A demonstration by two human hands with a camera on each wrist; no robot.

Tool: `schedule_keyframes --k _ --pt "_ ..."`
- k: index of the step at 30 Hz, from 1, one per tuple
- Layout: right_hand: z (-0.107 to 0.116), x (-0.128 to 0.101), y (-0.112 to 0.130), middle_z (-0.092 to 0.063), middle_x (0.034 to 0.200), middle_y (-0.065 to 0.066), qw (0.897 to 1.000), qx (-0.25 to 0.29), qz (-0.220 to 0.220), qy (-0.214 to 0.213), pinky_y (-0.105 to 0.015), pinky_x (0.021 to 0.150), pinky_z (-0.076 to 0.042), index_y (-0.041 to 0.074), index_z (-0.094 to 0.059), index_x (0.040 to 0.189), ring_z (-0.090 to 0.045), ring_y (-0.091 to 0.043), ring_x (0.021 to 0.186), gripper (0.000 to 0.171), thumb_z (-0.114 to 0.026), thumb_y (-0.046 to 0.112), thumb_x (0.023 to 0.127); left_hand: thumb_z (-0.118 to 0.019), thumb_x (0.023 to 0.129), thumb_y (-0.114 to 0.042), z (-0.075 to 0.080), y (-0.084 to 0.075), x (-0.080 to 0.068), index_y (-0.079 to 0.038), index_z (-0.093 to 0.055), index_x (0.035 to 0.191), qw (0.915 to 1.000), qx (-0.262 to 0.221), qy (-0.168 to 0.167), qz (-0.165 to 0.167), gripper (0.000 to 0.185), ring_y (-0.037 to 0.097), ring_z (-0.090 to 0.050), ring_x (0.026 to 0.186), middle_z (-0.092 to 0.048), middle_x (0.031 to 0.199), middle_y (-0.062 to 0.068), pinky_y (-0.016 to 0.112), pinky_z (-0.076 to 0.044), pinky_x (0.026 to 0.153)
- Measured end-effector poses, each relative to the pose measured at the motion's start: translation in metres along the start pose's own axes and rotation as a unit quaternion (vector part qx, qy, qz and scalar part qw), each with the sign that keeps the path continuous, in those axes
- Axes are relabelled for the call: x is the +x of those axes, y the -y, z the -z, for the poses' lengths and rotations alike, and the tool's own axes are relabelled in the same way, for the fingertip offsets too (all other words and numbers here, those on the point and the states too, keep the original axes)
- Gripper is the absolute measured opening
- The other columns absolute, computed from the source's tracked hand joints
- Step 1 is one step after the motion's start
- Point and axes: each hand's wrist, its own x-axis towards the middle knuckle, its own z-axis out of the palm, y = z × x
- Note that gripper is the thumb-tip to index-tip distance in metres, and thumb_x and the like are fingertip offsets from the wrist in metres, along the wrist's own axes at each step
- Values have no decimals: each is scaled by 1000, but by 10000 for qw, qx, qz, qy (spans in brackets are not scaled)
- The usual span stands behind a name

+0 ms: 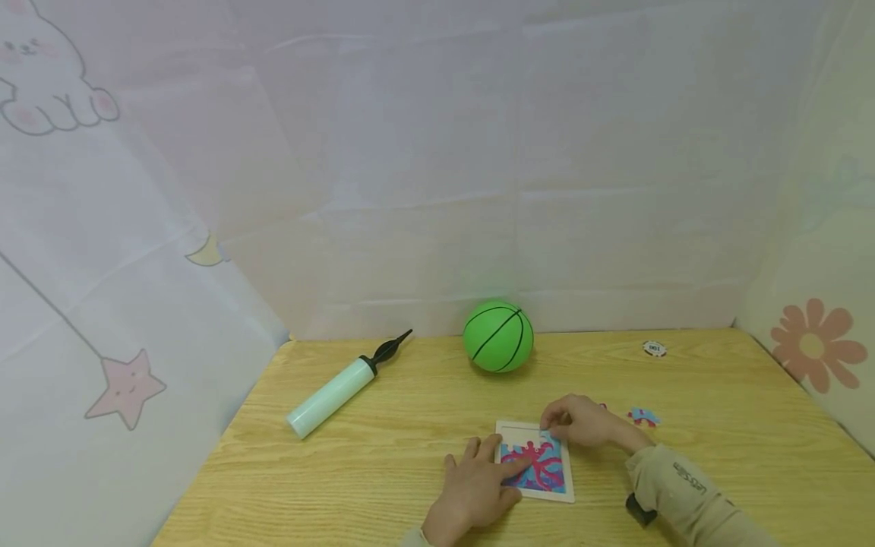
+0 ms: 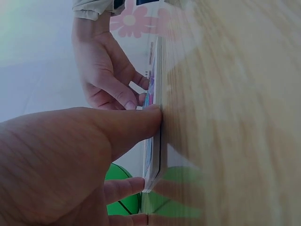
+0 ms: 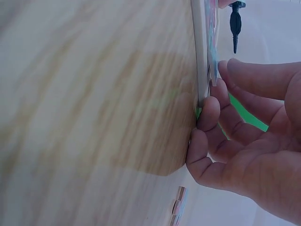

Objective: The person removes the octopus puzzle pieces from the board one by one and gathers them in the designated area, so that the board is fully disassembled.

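A square jigsaw puzzle board [image 1: 569, 490] with a pale frame lies on the table, showing a pink octopus on blue. Bare backing shows in its upper left part. My left hand [image 1: 472, 486] rests over the board's left side, fingers spread, the index finger on the picture and the thumb at the near edge. At the upper right corner, my right hand [image 1: 584, 422] pinches a blue puzzle piece [image 3: 214, 70] between thumb and fingers. In the right wrist view that piece sits slightly raised at the frame; how far it is seated I cannot tell.
A loose puzzle piece [image 1: 644, 416] lies right of the right hand, with another bit [image 1: 603, 406] partly hidden behind it. Farther back are a green ball [image 1: 498, 336], a hand pump [image 1: 333, 397] at left and a poker chip [image 1: 654, 349] at right.
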Motion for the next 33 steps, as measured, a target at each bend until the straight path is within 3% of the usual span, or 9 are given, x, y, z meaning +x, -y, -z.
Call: schedule_keyframes --k 33 --pt "-3 -2 4 -61 85 1 9981 478 -289 -273 -27 71 -49 8 -65 91 -57 -13 80 11 -70 2 84 -62 91 -41 2 -3 -1 -52 -48 134 10000 13 -43 56 47 35 -34 132 -36 148 4 69 -32 92"
